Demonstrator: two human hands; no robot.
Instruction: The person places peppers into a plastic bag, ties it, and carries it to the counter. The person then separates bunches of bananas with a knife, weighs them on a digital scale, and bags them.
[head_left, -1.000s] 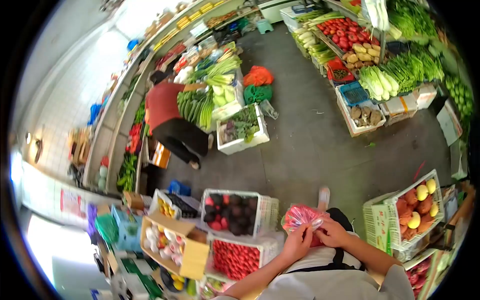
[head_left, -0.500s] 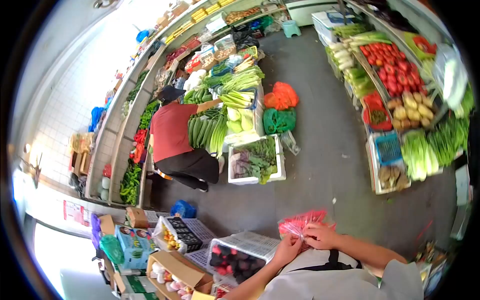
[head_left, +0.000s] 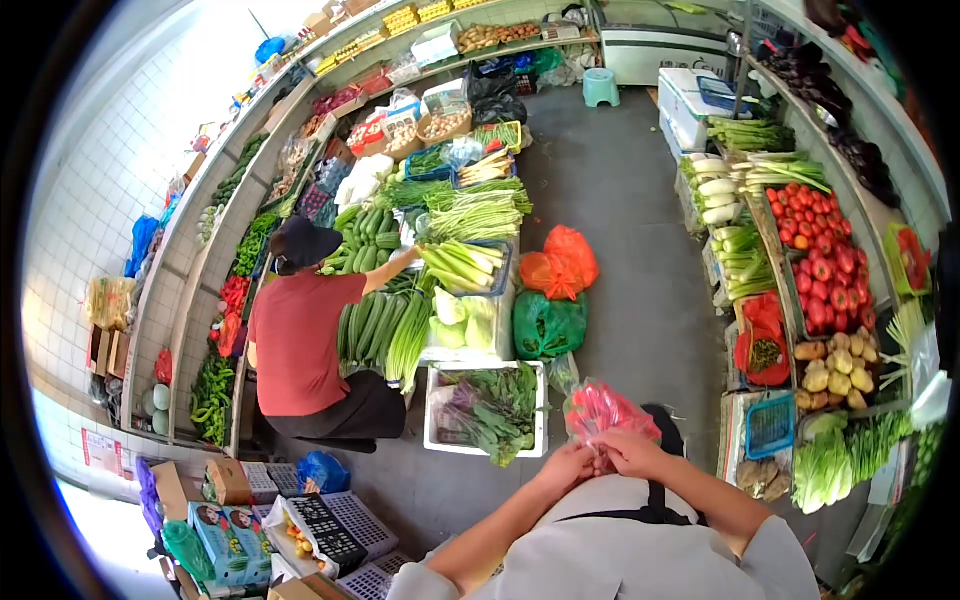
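Observation:
A clear plastic bag with something red inside (head_left: pixel 612 408) is held in front of my body. Its gathered top is pinched between the fingers of my left hand (head_left: pixel 568 468). Close beside it, my right hand (head_left: pixel 632 453) is closed on the same bunched plastic. What the red contents are, I cannot make out. Just beyond the bag stands a white foam box (head_left: pixel 545 425) of leafy greens (head_left: pixel 495 410).
A person in a red shirt (head_left: pixel 310 345) crouches at the left, one arm reaching over celery-like stalks (head_left: pixel 460 268). Orange (head_left: pixel 560 262) and green bags (head_left: pixel 550 325) stand on the floor (head_left: pixel 640 230). Tomatoes (head_left: pixel 800 215) and potatoes (head_left: pixel 840 368) fill the right stand; crates (head_left: pixel 345 525) sit lower left.
My view has shifted forward, bringing the foam box and stalls nearer. Both hands stay on the bag's gathered top. The crouching person still reaches toward the stalks.

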